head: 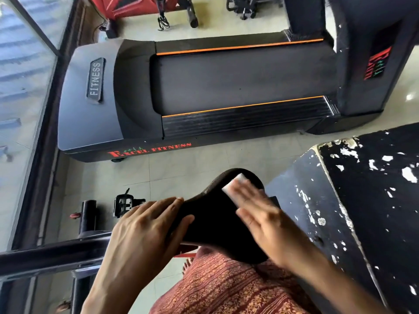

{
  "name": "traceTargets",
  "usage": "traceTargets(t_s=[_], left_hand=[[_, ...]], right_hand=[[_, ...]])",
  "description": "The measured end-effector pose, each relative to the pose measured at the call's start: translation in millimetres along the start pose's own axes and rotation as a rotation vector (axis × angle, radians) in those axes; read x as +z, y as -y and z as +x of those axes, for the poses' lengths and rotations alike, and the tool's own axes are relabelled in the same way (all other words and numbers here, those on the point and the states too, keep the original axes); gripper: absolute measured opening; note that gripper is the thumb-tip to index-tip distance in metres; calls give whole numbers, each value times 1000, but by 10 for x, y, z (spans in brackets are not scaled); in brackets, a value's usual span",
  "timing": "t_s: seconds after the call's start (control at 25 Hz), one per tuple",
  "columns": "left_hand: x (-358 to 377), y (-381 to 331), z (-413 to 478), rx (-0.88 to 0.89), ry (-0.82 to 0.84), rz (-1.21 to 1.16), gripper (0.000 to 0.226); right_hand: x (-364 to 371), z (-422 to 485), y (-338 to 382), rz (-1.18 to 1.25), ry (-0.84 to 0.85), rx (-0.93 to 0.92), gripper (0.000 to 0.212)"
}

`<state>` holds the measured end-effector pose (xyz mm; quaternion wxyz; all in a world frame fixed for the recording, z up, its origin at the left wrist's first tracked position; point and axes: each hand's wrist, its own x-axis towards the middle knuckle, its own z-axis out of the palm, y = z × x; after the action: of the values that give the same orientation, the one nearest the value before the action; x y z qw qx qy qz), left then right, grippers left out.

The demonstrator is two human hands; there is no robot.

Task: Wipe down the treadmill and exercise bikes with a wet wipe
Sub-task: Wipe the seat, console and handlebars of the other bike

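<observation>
The fingers (243, 191) of the right hand (260, 214) lie straight and close together, flat on a folded white wet wipe (233, 184) that they press onto the wide rear part of the black saddle (217, 225) of an exercise bike. Opposite, the left hand (147, 225) wraps the saddle's narrow nose, its fingers (167, 203) curled over the far edge and the thumb on top, bracing the seat. From where I stand that is a sound set-up. To do the step well, I would keep the palm low so the whole wipe stays in contact, work in overlapping strokes from the rear towards the nose, and then shift the bracing hand so the patch under it gets wiped too. The edges and underside lip probably need a pass as well. The right hand looks blurred, so I cannot tell its exact line of travel. Beyond the saddle, across a strip of tiled floor (172, 164), the treadmill (204, 87) stands well apart, and a pedal (123, 203) shows below the left hand.
</observation>
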<state>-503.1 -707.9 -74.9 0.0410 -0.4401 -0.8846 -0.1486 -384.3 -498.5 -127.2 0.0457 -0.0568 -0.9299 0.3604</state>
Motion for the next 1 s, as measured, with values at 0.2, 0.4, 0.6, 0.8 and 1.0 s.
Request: traceTargets(t_s=[0.2, 0.4, 0.6, 0.8, 1.0], left_hand=[[-3, -2, -11, 26, -15, 7, 45], [9, 15, -63, 44, -56, -2, 45], [10, 50, -170, 30, -113, -37, 43], [-54, 131, -356, -69, -170, -115, 46], [-76, 166, -559, -121, -239, -149, 47]], right_hand=[[197, 46, 207, -24, -72, 83, 50], [172, -163, 143, 21, -69, -51, 47], [313, 105, 281, -18, -203, 33, 43], [306, 105, 404, 69, -124, -110, 41], [327, 389, 334, -7, -164, 25, 35]])
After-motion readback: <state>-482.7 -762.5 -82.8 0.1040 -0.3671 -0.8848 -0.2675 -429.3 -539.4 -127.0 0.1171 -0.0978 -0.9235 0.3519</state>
